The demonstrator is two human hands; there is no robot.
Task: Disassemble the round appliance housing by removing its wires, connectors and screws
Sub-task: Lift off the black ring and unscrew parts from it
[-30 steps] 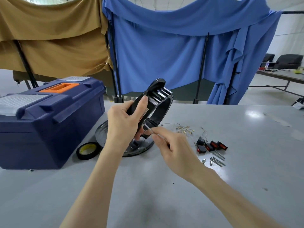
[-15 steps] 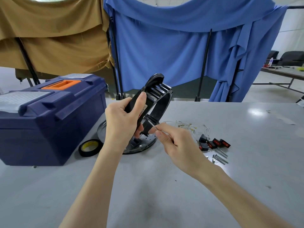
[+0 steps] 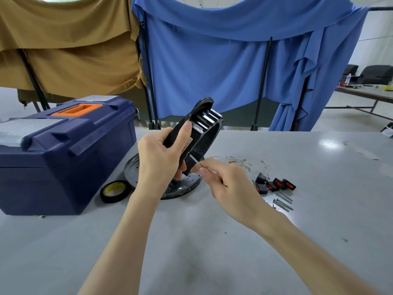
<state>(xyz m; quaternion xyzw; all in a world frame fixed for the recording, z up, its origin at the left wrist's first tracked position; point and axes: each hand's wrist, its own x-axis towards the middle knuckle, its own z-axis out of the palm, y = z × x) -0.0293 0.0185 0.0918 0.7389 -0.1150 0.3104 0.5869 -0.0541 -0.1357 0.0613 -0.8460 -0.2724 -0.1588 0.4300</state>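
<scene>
My left hand (image 3: 161,158) grips the black round housing (image 3: 204,128), held on edge above the table with its ribbed rim up. My right hand (image 3: 225,182) pinches a thin white wire (image 3: 195,159) that runs into the housing's lower inner side, just right of my left fingers. A round metal plate (image 3: 133,169) lies flat on the table under the housing. Right of my hands lie loose wires with brass terminals (image 3: 238,161), several black rocker switches with red faces (image 3: 274,185) and several long screws (image 3: 284,202).
A dark blue toolbox (image 3: 63,150) with an orange handle stands at the left. A roll of black tape (image 3: 114,190) lies beside it. Grey table (image 3: 212,241) spreads in front. Blue and tan cloths hang on black stands behind the table.
The view has shifted a little. My right hand has crept up and left towards the housing, still pinching the wire. My left hand keeps the same grip.
</scene>
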